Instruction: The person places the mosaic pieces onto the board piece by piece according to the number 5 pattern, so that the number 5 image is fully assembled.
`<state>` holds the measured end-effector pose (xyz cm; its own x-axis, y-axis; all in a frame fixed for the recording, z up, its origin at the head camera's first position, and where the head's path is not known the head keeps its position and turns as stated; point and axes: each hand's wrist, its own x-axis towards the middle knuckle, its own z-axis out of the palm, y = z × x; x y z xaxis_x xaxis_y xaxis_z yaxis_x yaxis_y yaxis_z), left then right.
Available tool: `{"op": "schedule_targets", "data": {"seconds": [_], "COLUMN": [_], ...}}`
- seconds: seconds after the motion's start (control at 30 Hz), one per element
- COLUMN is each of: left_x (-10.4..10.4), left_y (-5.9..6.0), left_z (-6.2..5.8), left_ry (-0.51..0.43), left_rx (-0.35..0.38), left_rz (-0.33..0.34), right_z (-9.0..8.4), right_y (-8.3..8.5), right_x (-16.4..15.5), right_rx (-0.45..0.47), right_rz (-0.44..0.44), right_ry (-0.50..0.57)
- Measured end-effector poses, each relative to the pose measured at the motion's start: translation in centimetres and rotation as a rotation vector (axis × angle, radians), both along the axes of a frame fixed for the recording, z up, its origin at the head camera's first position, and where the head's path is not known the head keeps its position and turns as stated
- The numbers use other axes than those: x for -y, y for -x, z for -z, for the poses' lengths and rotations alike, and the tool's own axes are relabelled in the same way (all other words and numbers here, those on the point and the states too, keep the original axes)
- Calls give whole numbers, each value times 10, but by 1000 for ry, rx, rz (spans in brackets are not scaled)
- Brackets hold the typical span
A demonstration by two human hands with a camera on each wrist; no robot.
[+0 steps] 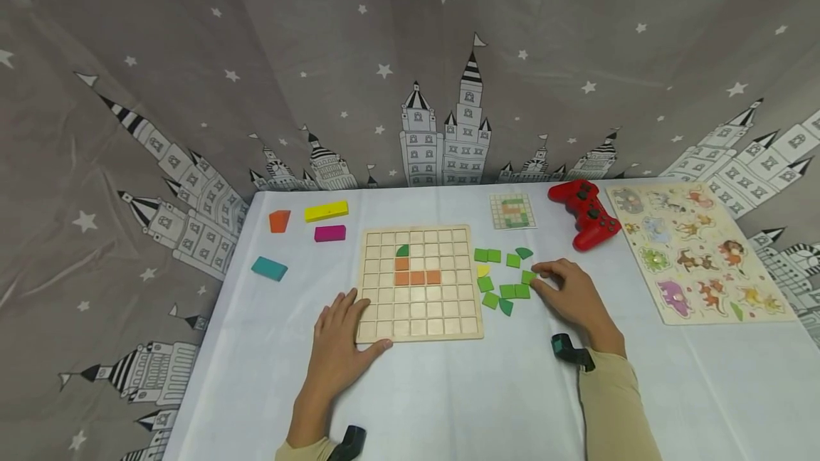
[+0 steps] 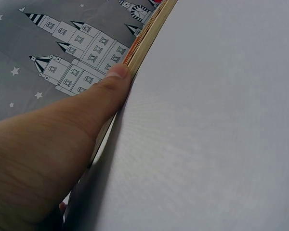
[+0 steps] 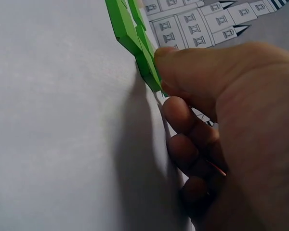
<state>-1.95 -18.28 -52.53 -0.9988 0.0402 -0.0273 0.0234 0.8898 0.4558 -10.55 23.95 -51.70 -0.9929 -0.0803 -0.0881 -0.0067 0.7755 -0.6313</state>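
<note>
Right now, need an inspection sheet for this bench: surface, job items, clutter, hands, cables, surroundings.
Surface: table under a white cloth, flat.
Job's things: wooden grid board holds one green quarter-round and four orange squares in an L; loose green tiles and one yellow piece lie right of it; small pattern card behind them.
Clutter: red game controller, animal peg puzzle, orange, yellow, magenta and teal blocks at left.
Hands: left hand rests flat on the board's near-left corner, thumb along its edge; right hand pinches a green tile at the pile's edge.
Cables: nothing seen.
Surroundings: grey castle-and-star fabric behind and beside the table.
</note>
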Motion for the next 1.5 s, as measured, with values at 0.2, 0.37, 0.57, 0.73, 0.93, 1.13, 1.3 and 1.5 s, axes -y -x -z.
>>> {"op": "schedule_targets", "data": {"seconds": [0.2, 0.37, 0.57, 0.73, 0.93, 1.13, 1.3, 1.5], "left_x": [0, 0, 0, 0, -1, 0, 1, 0], "left_y": [1, 0, 0, 1, 1, 0, -1, 0], "left_z": [0, 1, 1, 1, 1, 2, 3, 2], "left_ry": [3, 6, 5, 5, 3, 1, 4, -10], "left_rx": [-6, -9, -13, -7, -3, 6, -1, -12], "left_rz": [0, 2, 2, 0, -1, -3, -6, 2], "right_z": [-4, -5, -6, -4, -3, -5, -10, -18], "right_y": [-1, -2, -2, -1, 1, 1, 7, 25], "right_x": [-2, -4, -2, 0, 3, 8, 30, 73], "right_rx": [33, 47, 37, 18, 10, 1, -37, -67], "right_rz": [-13, -29, -44, -43, -54, -33, -40, -141], "right_ry": [16, 18, 0, -28, -89, -81, -61, -39]}}
